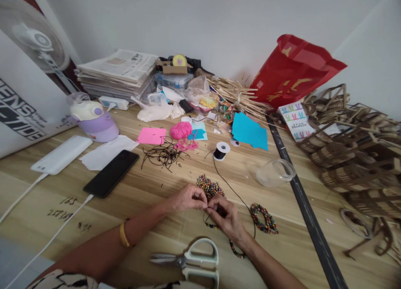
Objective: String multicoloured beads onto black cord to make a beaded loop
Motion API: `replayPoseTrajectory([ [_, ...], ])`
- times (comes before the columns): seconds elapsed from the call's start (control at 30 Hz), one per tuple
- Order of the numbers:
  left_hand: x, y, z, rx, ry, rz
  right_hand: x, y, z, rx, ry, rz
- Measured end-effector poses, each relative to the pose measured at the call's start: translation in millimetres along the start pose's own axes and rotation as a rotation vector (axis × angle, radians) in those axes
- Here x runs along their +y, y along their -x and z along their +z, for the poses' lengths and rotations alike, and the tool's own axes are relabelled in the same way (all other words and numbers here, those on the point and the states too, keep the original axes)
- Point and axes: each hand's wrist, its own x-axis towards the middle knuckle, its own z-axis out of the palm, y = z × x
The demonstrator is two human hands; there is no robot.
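Left hand [188, 198] and right hand [228, 218] observed with fingertips pinched together; whatever sits between them is too small to make out. A loose bead pile [208, 186] lies just beyond the fingertips, its long axis slanting away to the left; neither hand is clearly nearer. A part-strung bead strand [211, 226] hangs below the pinch. Surface: wooden table [150, 222], scissors [184, 261] on the near side, cord spool [221, 151] farther off, pale wall [203, 21] behind.
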Motion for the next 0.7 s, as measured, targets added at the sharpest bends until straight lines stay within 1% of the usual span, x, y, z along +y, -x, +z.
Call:
replayPoseTrajectory([
  [0.13,0.2,0.0,-0.8,-0.022,-0.017,0.021,-4.8,0.4,-1.0,-0.041,0.034,0.01],
  [0.33,-0.9,-0.3,-0.3,-0.022,-0.046,0.008,-5.0,0.4,1.9,0.014,0.025,0.035],
  [0.6,-3.2,-1.0,-0.8,-0.031,-0.011,0.033,-7.9,1.5,-1.0,-0.071,0.066,0.013],
  [0.7,-2.5,-1.0,-1.4,-0.035,0.002,0.023,-9.7,2.4,-2.3,-0.052,0.061,0.031],
])
